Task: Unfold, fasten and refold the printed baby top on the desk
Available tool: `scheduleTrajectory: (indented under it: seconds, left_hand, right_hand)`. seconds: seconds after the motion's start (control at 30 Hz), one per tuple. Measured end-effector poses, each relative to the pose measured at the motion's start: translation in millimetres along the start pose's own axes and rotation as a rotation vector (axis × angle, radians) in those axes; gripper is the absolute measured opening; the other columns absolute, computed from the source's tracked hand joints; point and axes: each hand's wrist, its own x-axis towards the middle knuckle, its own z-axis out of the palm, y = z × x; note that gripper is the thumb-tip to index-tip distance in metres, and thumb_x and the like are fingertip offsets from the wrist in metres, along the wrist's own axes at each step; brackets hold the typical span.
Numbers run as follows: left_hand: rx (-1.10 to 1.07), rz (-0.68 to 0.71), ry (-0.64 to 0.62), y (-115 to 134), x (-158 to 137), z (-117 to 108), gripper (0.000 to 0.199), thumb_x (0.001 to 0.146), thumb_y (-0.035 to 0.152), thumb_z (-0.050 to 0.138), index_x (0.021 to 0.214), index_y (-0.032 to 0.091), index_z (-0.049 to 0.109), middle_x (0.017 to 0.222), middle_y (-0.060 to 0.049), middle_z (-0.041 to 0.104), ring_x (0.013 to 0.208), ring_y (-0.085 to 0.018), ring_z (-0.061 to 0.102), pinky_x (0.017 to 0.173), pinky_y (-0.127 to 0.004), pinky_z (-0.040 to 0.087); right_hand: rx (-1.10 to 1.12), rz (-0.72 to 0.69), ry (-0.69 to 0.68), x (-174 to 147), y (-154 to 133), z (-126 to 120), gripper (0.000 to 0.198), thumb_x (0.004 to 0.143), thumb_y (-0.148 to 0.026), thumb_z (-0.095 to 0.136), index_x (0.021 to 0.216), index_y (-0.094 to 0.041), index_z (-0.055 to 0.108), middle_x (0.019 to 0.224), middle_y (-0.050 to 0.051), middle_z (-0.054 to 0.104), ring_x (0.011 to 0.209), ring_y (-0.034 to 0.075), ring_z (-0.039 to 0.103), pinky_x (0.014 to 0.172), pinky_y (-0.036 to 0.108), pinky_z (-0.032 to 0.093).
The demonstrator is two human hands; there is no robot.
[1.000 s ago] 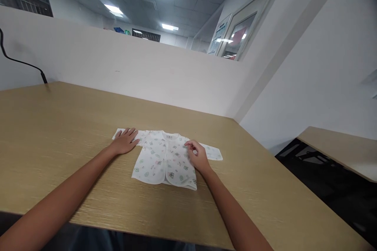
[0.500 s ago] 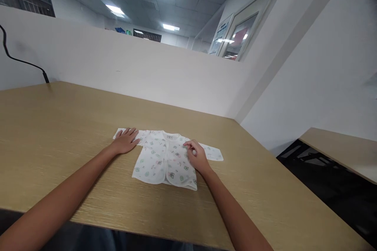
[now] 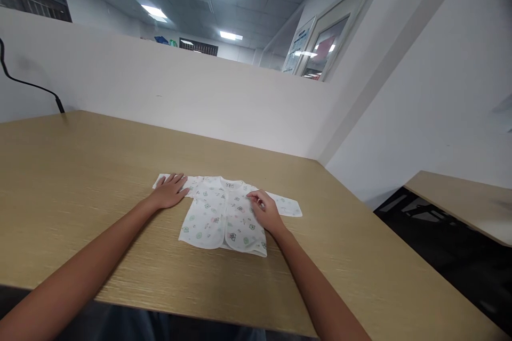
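A small white baby jacket with a green, pink and dark print lies front up on the table, both sleeves spread sideways. My left hand rests flat on its left sleeve, fingers stretched out and apart. Over the right side of the jacket, near the armpit, is my right hand, its fingers curled in and the thumb close to the index finger. Whether cloth is caught between those fingertips is hidden. The right sleeve sticks out beyond that hand. A small printed label shows inside the neckline.
The wooden table meets a low white partition at the back and a white wall at the right. A black cable hangs down at the far left. Another tabletop stands at the lower right.
My right thumb and fingers have drawn slightly closer together. My left hand and the jacket stay in place; the view has shifted very slightly.
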Motion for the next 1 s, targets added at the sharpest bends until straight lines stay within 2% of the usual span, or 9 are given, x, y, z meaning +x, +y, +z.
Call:
scheduleTrajectory:
  seconds: [0.1,0.2,0.33,0.43,0.57,0.67,0.77,0.87,1.0]
  left_hand:
    - [0.002,0.004,-0.006,0.3,-0.2,-0.4,0.074,0.098,0.061,0.022,0.159,0.02,0.032,0.168,-0.007,0.023,0.155,-0.032,0.017,0.124,-0.054,0.012]
    - [0.005,-0.006,-0.002,1.4,-1.7,-1.9,0.071,0.098,0.06,0.024,0.158,0.022,0.035,0.167,-0.007,0.025,0.155,-0.032,0.018,0.124,-0.055,0.013]
    - [0.047,-0.017,0.138,9.0,-6.0,-6.2,0.061,0.098,0.05,0.035,0.15,0.02,0.046,0.164,-0.009,0.033,0.154,-0.034,0.021,0.123,-0.055,0.016]
    - [0.014,0.056,0.26,30.7,-12.3,-8.0,0.057,0.098,0.041,0.039,0.148,0.017,0.047,0.162,-0.012,0.037,0.152,-0.031,0.028,0.124,-0.051,0.021]
    - [-0.062,0.244,0.34,80.2,-23.3,2.9,0.056,0.101,0.043,0.036,0.147,0.014,0.049,0.159,-0.014,0.042,0.149,-0.029,0.035,0.124,-0.048,0.024]
    - [-0.059,0.408,0.269,107.5,-30.1,21.0,0.063,0.102,0.05,0.034,0.152,0.014,0.042,0.162,-0.014,0.036,0.153,-0.028,0.027,0.126,-0.046,0.02]
    - [-0.039,0.416,0.158,112.8,-35.1,37.5,0.068,0.103,0.057,0.027,0.155,0.015,0.037,0.164,-0.014,0.031,0.154,-0.029,0.024,0.124,-0.049,0.021]
    - [-0.009,0.4,0.135,108.5,-41.3,44.7,0.07,0.103,0.06,0.022,0.157,0.017,0.034,0.166,-0.014,0.027,0.155,-0.03,0.02,0.124,-0.051,0.019]
    - [0.012,0.403,0.119,109.0,-54.4,42.9,0.071,0.103,0.059,0.019,0.157,0.015,0.033,0.166,-0.015,0.025,0.155,-0.031,0.018,0.124,-0.052,0.018]
  right_hand:
    - [-0.065,0.031,0.011,-0.6,12.4,2.5,0.028,0.087,-0.024,0.052,0.109,-0.022,0.069,0.112,0.009,0.07,0.104,0.025,0.063,0.093,0.041,0.05]
    - [-0.131,0.098,0.026,-2.1,28.2,4.7,0.039,0.089,-0.034,0.056,0.124,-0.021,0.066,0.128,0.013,0.067,0.121,0.031,0.059,0.106,0.053,0.044]
    - [-0.168,0.106,0.042,-3.3,33.9,3.6,0.047,0.091,-0.039,0.055,0.132,-0.019,0.062,0.137,0.016,0.062,0.129,0.032,0.055,0.112,0.056,0.04]
    - [-0.162,0.052,-0.001,-1.6,18.5,5.1,0.049,0.093,-0.039,0.053,0.136,-0.017,0.061,0.143,0.016,0.058,0.135,0.03,0.052,0.116,0.053,0.038]
    - [-0.212,0.089,-0.102,2.3,-16.1,24.8,0.055,0.097,-0.038,0.045,0.144,-0.011,0.054,0.15,0.017,0.052,0.14,0.028,0.048,0.12,0.049,0.035]
    - [-0.342,0.094,-0.25,0.7,-35.6,45.9,0.064,0.098,-0.035,0.043,0.152,-0.001,0.041,0.159,0.022,0.037,0.15,0.031,0.034,0.123,0.049,0.029]
    - [-0.477,0.119,-0.38,-7.0,-44.4,58.4,0.068,0.1,-0.037,0.039,0.154,0.004,0.034,0.163,0.024,0.026,0.154,0.033,0.022,0.124,0.05,0.024]
    - [-0.563,0.112,-0.396,-18.1,-49.5,61.0,0.065,0.103,-0.038,0.034,0.156,0.001,0.033,0.164,0.021,0.024,0.155,0.031,0.02,0.125,0.048,0.022]
    - [-0.608,0.101,-0.391,-31.2,-58.4,59.1,0.065,0.104,-0.038,0.033,0.157,-0.001,0.032,0.165,0.018,0.022,0.155,0.03,0.019,0.125,0.047,0.022]
